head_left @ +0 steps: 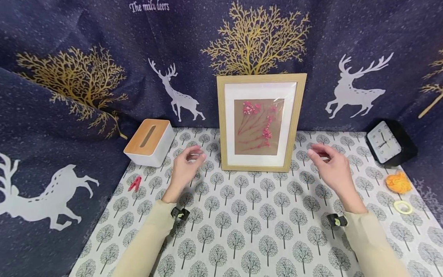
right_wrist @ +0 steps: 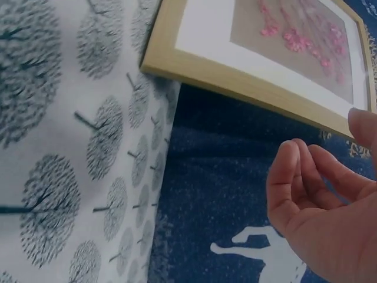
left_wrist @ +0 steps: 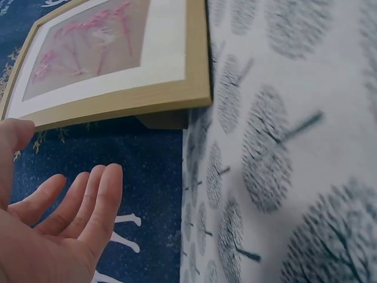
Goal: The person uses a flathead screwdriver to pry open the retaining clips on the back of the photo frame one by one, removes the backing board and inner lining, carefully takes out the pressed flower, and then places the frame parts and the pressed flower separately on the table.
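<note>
A wooden picture frame [head_left: 224, 127] with a white mat and pink dried flowers stands upright at the back middle of the table. To its left, my left hand [head_left: 187, 167] hovers with loosely bent fingers and holds nothing. On the other side my right hand [head_left: 330, 167] is held up in much the same way, also with nothing in it. Both wrist views show a gap between the hand and the picture frame [left_wrist: 118, 101]. In the right wrist view the fingers [right_wrist: 284, 177] bend inward, apart from the frame's wooden edge [right_wrist: 235, 94].
A white tissue box [head_left: 162, 148] with a wooden lid stands at the back left, a red clip [head_left: 135, 184] in front of it. At right are a black clock [head_left: 384, 142], an orange yarn ball [head_left: 398, 182] and a pale yellow ring [head_left: 403, 207]. A dark blue deer-print cloth [head_left: 277, 23] hangs behind.
</note>
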`<action>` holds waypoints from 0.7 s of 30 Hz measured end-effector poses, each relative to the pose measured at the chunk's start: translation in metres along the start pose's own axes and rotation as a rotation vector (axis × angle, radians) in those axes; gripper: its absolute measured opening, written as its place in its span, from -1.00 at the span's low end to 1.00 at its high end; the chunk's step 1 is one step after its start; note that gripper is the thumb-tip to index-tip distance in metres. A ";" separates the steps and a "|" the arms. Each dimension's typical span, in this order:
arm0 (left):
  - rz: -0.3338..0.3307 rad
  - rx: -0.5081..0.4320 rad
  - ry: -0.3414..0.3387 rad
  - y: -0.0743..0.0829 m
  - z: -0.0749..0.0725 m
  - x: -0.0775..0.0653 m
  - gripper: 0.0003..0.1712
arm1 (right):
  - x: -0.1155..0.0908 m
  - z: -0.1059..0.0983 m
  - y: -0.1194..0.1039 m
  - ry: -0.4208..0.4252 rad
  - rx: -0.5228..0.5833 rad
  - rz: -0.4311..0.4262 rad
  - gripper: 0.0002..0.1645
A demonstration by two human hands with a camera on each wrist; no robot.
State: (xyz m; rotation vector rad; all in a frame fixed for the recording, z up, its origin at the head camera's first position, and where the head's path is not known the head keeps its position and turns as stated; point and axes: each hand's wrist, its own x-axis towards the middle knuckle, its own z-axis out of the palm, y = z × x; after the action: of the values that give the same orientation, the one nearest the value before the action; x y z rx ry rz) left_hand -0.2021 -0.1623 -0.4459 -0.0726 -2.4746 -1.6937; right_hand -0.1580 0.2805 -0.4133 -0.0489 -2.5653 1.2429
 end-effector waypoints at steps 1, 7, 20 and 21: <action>-0.001 -0.032 -0.006 0.001 0.001 0.002 -0.51 | 0.002 0.000 -0.001 -0.004 0.012 0.010 -0.45; -0.013 -0.138 -0.053 0.009 0.008 0.018 -0.60 | 0.016 0.003 -0.005 -0.075 0.081 0.036 -0.47; -0.030 -0.042 -0.195 0.017 0.024 0.043 -0.54 | 0.048 0.012 -0.020 -0.094 0.175 -0.001 -0.45; -0.017 -0.031 -0.204 0.017 0.025 0.046 -0.54 | 0.051 0.013 -0.021 -0.086 0.169 -0.012 -0.45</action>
State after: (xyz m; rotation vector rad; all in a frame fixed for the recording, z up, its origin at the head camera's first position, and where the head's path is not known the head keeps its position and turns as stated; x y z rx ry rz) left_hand -0.2477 -0.1347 -0.4329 -0.2397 -2.5979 -1.8150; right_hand -0.2086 0.2655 -0.3920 0.0558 -2.5166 1.4831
